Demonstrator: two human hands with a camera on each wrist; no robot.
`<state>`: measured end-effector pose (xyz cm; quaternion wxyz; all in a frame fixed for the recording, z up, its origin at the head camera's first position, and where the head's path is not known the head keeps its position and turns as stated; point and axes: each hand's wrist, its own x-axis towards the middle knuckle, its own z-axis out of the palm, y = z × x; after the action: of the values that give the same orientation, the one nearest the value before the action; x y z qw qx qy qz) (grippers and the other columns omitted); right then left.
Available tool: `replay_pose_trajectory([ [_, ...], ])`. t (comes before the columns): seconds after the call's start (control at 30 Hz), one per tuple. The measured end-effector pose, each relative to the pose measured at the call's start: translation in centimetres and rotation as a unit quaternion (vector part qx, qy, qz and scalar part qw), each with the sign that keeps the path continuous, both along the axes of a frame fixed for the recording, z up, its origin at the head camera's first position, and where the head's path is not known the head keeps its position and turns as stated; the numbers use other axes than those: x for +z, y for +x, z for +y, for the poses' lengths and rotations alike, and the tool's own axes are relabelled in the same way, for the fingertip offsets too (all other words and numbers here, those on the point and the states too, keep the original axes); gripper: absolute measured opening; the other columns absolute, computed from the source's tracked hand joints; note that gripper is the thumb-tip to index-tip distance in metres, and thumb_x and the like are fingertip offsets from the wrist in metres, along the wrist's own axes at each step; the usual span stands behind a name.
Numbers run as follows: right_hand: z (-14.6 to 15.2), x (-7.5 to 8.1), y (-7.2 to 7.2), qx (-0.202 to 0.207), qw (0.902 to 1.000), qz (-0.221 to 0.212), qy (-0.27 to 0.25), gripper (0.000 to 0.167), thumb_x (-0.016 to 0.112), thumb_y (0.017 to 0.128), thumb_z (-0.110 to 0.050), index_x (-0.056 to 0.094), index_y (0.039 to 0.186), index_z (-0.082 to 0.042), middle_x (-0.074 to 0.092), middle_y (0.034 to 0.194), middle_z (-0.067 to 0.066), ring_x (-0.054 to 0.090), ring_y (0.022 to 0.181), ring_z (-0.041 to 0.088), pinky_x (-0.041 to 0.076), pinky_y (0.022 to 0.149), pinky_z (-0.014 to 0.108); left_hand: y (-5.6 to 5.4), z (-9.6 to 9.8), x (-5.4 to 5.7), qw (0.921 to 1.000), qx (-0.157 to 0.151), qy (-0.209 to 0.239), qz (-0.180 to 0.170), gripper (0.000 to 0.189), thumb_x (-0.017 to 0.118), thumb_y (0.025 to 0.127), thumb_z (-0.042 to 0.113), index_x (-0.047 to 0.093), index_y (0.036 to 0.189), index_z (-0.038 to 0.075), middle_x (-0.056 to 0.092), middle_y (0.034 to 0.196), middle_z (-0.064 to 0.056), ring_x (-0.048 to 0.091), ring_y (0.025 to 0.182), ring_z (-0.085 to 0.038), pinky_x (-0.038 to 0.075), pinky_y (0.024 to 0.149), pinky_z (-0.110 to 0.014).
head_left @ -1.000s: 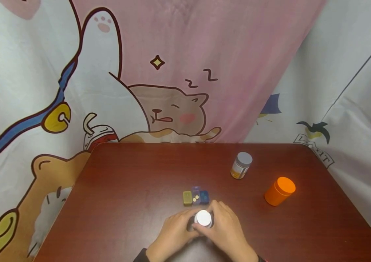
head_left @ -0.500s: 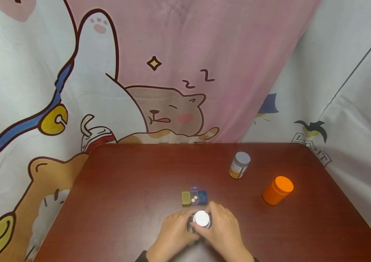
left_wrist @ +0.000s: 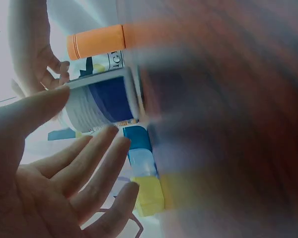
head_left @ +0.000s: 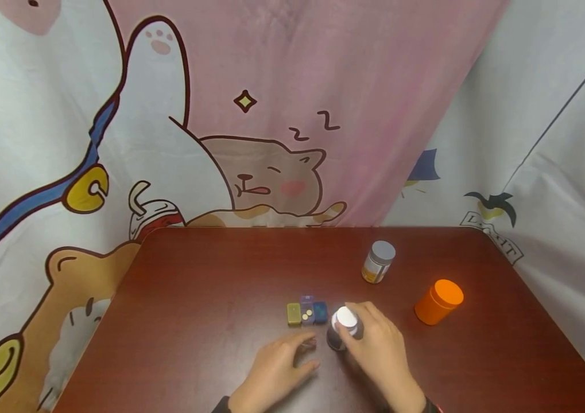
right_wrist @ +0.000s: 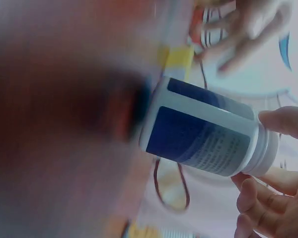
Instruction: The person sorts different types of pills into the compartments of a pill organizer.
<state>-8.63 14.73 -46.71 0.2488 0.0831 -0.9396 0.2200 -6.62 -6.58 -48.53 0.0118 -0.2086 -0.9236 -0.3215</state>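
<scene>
My right hand (head_left: 379,350) pinches a white pill bottle (right_wrist: 198,134) near its white cap (head_left: 345,318), between thumb and fingers. A dark blue label wraps the bottle's body, which leans slightly in the right wrist view. Whether its base touches the table, I cannot tell. Just left of the bottle, my left hand (head_left: 275,367) holds nothing, its thumb and fingers spread apart. Beyond both hands lies a small pill box with a yellow compartment (head_left: 294,314), a clear purplish compartment (head_left: 307,304) and a blue compartment (head_left: 320,312). Pale tablets (head_left: 307,315) sit in the middle one.
Farther back on the brown table (head_left: 209,275) stands a jar (head_left: 376,267) with a grey lid. To the right is an orange bottle (head_left: 438,304) with an orange cap. A printed curtain (head_left: 364,115) hangs behind the table's far edge.
Both hands were around the bottle before. My left hand has let go of it, and my right hand has carried it to the right and slightly away from me.
</scene>
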Motion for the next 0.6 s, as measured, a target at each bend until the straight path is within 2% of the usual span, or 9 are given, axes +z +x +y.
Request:
replay_pose_trajectory([
  [0.13,2.5,0.8,-1.1,-0.034,0.9989,0.017,-0.026,0.042,0.092,0.076,-0.013,0.076,0.115,-0.007,0.075,0.103,0.009,0.071,0.075,0.029,0.055,0.057,0.046,0.1,0.1,0.1,0.9998,-0.011,0.008,-0.016,0.043,0.080,0.090,0.032,0.072,0.128,0.014,0.079,0.114,0.009,0.074,0.104,-0.012,0.060,0.089,-0.038],
  [0.33,5.3,1.2,-2.9,-0.056,0.9934,0.073,-0.070,0.039,0.086,0.075,0.006,0.068,0.110,0.001,0.069,0.101,0.020,0.060,0.065,0.026,0.050,0.053,0.039,-0.1,-0.2,0.2,0.9992,-0.012,0.017,-0.035,0.039,0.077,0.093,0.029,0.072,0.129,0.014,0.079,0.116,0.008,0.074,0.105,-0.011,0.060,0.091,-0.041],
  [0.47,6.4,0.7,-4.2,-0.074,0.9902,0.087,-0.080,0.034,0.084,0.079,0.007,0.065,0.106,0.005,0.065,0.093,0.021,0.058,0.065,0.029,0.049,0.055,0.042,0.0,-0.1,0.1,0.9988,-0.016,0.022,-0.040,0.038,0.076,0.094,0.029,0.072,0.129,0.014,0.079,0.116,0.009,0.074,0.103,-0.010,0.060,0.090,-0.040],
  [0.6,7.3,0.0,-5.0,-0.096,0.9881,0.081,-0.089,0.031,0.082,0.084,0.003,0.065,0.110,0.007,0.063,0.092,0.022,0.060,0.070,0.035,0.053,0.061,0.051,0.1,0.0,0.1,0.9984,-0.026,0.023,-0.044,0.037,0.075,0.095,0.028,0.072,0.129,0.014,0.079,0.116,0.009,0.073,0.101,-0.008,0.060,0.089,-0.037],
])
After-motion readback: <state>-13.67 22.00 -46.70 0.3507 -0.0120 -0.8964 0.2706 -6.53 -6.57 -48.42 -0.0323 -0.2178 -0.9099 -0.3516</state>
